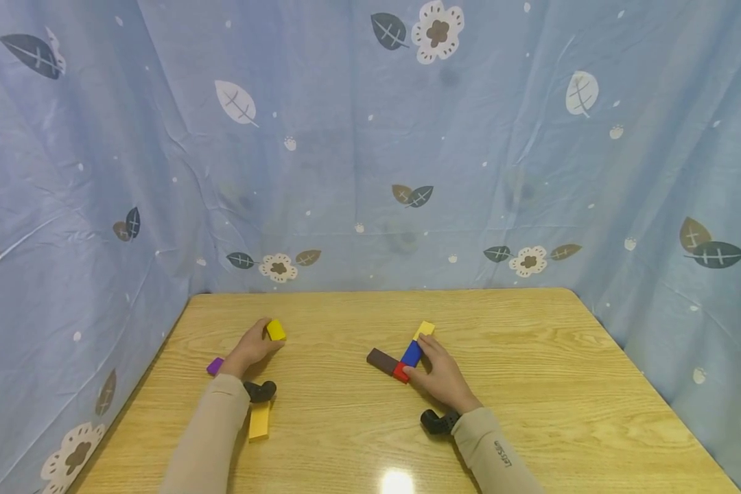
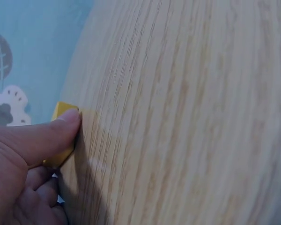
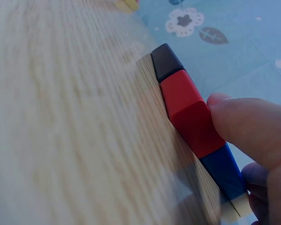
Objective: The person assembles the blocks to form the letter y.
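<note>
On the wooden table [image 1: 531, 384] my left hand [image 1: 253, 346] pinches a small yellow block [image 1: 276, 330]; the left wrist view shows my thumb [image 2: 42, 136] pressed on that yellow block [image 2: 61, 112]. My right hand [image 1: 435, 370] holds a row of blocks lying on the table: a yellow block [image 1: 425, 328], a blue block [image 1: 411, 353], a red block [image 1: 401, 372] and a dark brown block [image 1: 381, 360]. In the right wrist view my thumb [image 3: 253, 126] presses the red block [image 3: 189, 115], with the dark block [image 3: 166, 61] beyond it and the blue block [image 3: 225, 173] nearer.
A purple block [image 1: 215, 366] lies left of my left wrist. A flat yellow block [image 1: 260, 420] lies under my left forearm. Black wrist cameras [image 1: 261, 391] [image 1: 438, 420] sit on both wrists. Blue flowered cloth [image 1: 370, 137] walls the table on three sides.
</note>
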Tool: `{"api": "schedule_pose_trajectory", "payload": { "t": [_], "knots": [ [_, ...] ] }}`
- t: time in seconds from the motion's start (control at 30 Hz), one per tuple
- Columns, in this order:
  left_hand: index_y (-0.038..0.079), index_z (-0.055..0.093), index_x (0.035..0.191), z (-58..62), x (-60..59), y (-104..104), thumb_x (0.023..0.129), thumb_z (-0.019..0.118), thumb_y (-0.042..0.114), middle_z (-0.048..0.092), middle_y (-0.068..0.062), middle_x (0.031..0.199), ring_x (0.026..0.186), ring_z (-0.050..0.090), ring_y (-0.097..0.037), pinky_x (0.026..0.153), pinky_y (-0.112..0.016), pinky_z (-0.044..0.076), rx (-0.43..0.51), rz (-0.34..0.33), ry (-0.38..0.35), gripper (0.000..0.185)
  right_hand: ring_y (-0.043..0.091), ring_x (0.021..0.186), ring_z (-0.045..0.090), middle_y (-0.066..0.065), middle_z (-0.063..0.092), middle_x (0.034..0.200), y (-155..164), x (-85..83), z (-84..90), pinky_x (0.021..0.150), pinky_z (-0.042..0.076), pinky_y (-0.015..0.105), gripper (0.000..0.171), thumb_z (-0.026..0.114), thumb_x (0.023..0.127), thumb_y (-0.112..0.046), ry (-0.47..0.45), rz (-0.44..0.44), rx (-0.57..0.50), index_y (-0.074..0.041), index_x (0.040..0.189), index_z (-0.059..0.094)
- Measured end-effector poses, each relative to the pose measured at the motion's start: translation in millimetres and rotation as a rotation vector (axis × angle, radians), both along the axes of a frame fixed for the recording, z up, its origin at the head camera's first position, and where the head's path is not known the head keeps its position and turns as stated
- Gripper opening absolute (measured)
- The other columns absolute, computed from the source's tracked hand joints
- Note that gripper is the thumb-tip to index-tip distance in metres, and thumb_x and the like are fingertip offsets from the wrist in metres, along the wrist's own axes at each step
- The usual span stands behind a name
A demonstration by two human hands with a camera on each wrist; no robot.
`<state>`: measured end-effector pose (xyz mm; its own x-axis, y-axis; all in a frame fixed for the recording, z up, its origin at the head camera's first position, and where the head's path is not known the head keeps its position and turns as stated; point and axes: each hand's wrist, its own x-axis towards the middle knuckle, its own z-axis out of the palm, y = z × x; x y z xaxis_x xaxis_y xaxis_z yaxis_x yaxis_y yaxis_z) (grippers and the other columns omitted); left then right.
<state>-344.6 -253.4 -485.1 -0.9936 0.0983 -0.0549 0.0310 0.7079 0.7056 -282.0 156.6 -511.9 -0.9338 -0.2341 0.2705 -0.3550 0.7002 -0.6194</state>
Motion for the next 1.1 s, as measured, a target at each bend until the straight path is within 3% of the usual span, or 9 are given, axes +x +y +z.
{"api": "schedule_pose_trajectory", "payload": {
  "t": [0.37, 0.73, 1.1],
  "knots": [
    [-0.006, 0.018, 0.146, -1.8, 1.7, 0.0, 0.093, 0.059, 0.018, 0.02, -0.032, 0.15, 0.139, 0.017, -0.048, 0.115, -0.058, 0.014, 0.089, 0.057, -0.024, 0.072, 0.038, 0.138, 0.032, 0.019, 0.036, 0.149, -0.1, -1.3, 0.9, 0.111, 0.031, 0.054, 0.074, 0.068, 0.085, -0.041, 0.002, 0.0, 0.009, 0.002, 0.141, 0.042],
    [-0.007, 0.021, 0.146, -0.2, 1.9, -1.2, 0.088, 0.066, 0.02, 0.024, -0.032, 0.149, 0.139, 0.02, -0.047, 0.115, -0.055, 0.018, 0.106, 0.122, 0.014, 0.078, 0.037, 0.138, 0.032, 0.018, 0.036, 0.149, 0.7, -1.1, -0.4, 0.111, 0.031, 0.053, 0.075, 0.067, 0.086, -0.042, 0.003, 0.0, 0.0, 0.001, 0.141, 0.041],
    [-0.01, 0.026, 0.143, 0.6, 4.7, -4.1, 0.085, 0.071, 0.021, 0.029, -0.032, 0.147, 0.136, 0.027, -0.048, 0.113, -0.054, 0.026, 0.156, 0.093, 0.032, 0.08, 0.038, 0.138, 0.032, 0.019, 0.037, 0.149, 0.8, -0.3, -0.8, 0.111, 0.031, 0.053, 0.075, 0.068, 0.085, -0.041, -0.001, 0.003, 0.0, 0.003, 0.14, 0.042]
  ]
}}
